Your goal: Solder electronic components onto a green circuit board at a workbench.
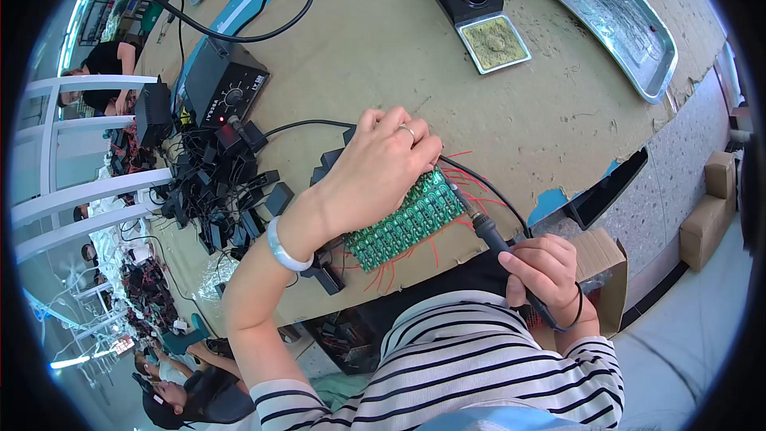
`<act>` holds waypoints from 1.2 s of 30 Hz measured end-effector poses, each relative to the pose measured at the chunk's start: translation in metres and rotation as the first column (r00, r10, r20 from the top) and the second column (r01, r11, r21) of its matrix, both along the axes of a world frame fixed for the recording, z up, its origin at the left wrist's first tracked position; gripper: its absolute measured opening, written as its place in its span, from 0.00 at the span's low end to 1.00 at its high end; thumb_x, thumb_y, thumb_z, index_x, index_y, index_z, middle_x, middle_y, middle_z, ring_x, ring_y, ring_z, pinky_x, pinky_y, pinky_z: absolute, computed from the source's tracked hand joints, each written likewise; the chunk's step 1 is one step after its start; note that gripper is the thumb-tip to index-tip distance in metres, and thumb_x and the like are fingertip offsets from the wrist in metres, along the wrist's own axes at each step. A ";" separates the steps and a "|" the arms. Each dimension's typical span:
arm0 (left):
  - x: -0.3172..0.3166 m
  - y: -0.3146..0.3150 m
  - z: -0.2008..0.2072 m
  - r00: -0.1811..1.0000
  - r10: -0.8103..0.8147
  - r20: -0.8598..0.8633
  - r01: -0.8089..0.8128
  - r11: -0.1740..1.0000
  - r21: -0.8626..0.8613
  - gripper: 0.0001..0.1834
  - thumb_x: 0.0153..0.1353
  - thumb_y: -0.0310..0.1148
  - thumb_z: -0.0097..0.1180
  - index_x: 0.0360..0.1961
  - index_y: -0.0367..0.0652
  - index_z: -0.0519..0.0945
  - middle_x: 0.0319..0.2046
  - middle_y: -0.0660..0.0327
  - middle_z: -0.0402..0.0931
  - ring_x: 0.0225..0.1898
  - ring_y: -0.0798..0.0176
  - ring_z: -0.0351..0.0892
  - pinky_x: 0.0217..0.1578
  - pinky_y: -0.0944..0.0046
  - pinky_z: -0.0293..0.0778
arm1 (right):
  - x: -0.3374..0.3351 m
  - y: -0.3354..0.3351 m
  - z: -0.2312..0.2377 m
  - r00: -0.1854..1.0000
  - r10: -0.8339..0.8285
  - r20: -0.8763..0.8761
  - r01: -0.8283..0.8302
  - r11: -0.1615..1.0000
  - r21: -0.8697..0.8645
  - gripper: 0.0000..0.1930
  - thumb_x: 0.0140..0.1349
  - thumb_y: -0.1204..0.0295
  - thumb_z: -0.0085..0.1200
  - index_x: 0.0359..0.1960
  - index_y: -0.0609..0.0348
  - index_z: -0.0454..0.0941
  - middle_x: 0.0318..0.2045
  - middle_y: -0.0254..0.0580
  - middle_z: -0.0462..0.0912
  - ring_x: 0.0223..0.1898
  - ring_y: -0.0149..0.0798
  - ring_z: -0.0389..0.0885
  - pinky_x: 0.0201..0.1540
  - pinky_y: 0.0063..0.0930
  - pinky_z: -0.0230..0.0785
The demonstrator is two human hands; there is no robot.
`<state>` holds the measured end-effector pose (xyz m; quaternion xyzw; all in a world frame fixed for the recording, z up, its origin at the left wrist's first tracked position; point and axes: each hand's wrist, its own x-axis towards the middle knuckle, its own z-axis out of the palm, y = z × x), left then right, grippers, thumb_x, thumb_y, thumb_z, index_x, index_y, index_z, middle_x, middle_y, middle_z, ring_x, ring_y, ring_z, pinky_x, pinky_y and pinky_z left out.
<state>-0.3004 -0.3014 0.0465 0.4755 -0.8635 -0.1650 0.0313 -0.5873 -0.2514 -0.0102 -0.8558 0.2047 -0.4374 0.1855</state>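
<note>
A green circuit board panel (408,227), crowded with small parts, lies tilted at the table's near edge. Thin red wires (436,254) stick out along its sides. My left hand (379,161) reaches over the panel's far left part with its fingers curled together; the fingertips and what they pinch are hidden. My right hand (546,270) grips a soldering iron (490,233) by its dark handle, off the panel's right side. The iron's tip points up and left to the panel's right edge, close to the red wires; whether it touches cannot be made out.
A black soldering station (227,84) with a dial stands at the left, beside a heap of black adapters (203,191) with cables. Far back are an iron holder with a yellowish sponge tray (495,41) and a curved metal tray (606,20). A cardboard box (610,279) stands below right.
</note>
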 end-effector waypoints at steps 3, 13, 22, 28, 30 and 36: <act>-0.002 -0.001 0.000 1.000 -0.014 0.005 0.014 1.000 -0.022 0.04 0.63 0.27 0.60 0.38 0.43 0.79 0.39 0.61 0.76 0.49 0.55 0.73 0.54 0.54 0.64 | -0.001 0.000 0.003 1.000 -0.007 -0.012 0.007 1.000 -0.019 0.11 0.56 0.73 0.57 0.40 0.64 0.84 0.22 0.34 0.78 0.24 0.34 0.80 0.24 0.22 0.70; -0.003 0.001 -0.004 0.996 -0.050 0.071 0.058 0.991 -0.117 0.06 0.58 0.26 0.58 0.37 0.41 0.78 0.39 0.59 0.76 0.49 0.56 0.73 0.52 0.54 0.64 | -0.007 0.001 0.008 0.984 0.058 -0.169 -0.086 0.982 -0.166 0.16 0.68 0.59 0.58 0.41 0.60 0.83 0.24 0.33 0.78 0.25 0.33 0.81 0.25 0.20 0.71; -0.003 0.001 -0.002 0.995 -0.039 0.095 0.050 0.993 -0.109 0.06 0.62 0.29 0.60 0.39 0.42 0.79 0.40 0.60 0.76 0.50 0.56 0.72 0.53 0.54 0.63 | -0.019 0.011 0.013 0.993 -0.111 -0.034 0.112 0.994 0.006 0.16 0.68 0.59 0.58 0.42 0.62 0.82 0.27 0.37 0.79 0.29 0.38 0.84 0.27 0.27 0.76; -0.004 0.001 -0.002 0.995 -0.027 0.093 0.037 0.994 -0.106 0.06 0.62 0.29 0.60 0.39 0.42 0.79 0.39 0.59 0.76 0.49 0.56 0.72 0.52 0.54 0.64 | -0.017 0.012 0.018 0.993 -0.116 -0.025 0.116 0.993 0.017 0.15 0.68 0.60 0.58 0.41 0.62 0.82 0.26 0.37 0.79 0.28 0.38 0.84 0.27 0.27 0.75; -0.004 0.001 -0.002 0.996 -0.026 0.084 0.036 0.993 -0.109 0.06 0.62 0.29 0.60 0.39 0.42 0.78 0.39 0.59 0.76 0.49 0.56 0.72 0.52 0.54 0.64 | -0.018 0.013 0.017 0.992 -0.121 -0.023 0.121 0.993 0.015 0.14 0.68 0.61 0.57 0.41 0.61 0.82 0.26 0.37 0.79 0.28 0.38 0.84 0.27 0.27 0.75; -0.004 0.003 -0.001 0.997 -0.014 0.071 0.021 0.996 -0.085 0.06 0.62 0.29 0.60 0.40 0.43 0.78 0.40 0.60 0.76 0.50 0.55 0.72 0.53 0.54 0.64 | -0.018 0.017 0.023 0.990 -0.136 -0.027 0.136 0.991 0.010 0.11 0.68 0.65 0.54 0.41 0.61 0.82 0.26 0.37 0.80 0.28 0.38 0.84 0.26 0.27 0.75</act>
